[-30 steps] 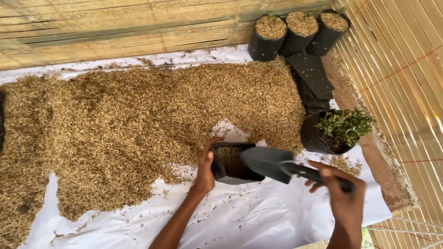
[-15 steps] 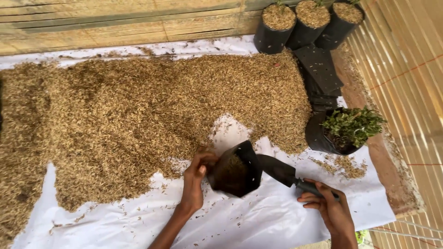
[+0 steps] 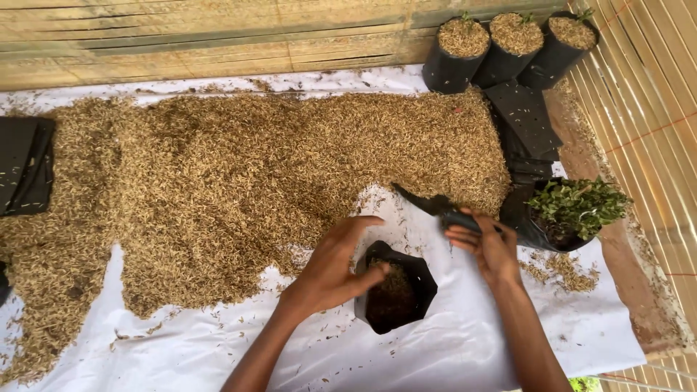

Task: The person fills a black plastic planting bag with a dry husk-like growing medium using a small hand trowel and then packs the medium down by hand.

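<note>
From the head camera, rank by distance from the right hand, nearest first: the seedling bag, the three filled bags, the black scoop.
1. black scoop, held in the right hand.
2. seedling bag, just to its right.
3. three filled bags, far along the back wall.

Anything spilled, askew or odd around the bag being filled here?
Mostly orderly. Loose husks are scattered on the white sheet beyond the main husk pile, with a small patch below the seedling bag, which leans. The left hand steadies the open black bag; the right hand grips a dark scoop.
</note>
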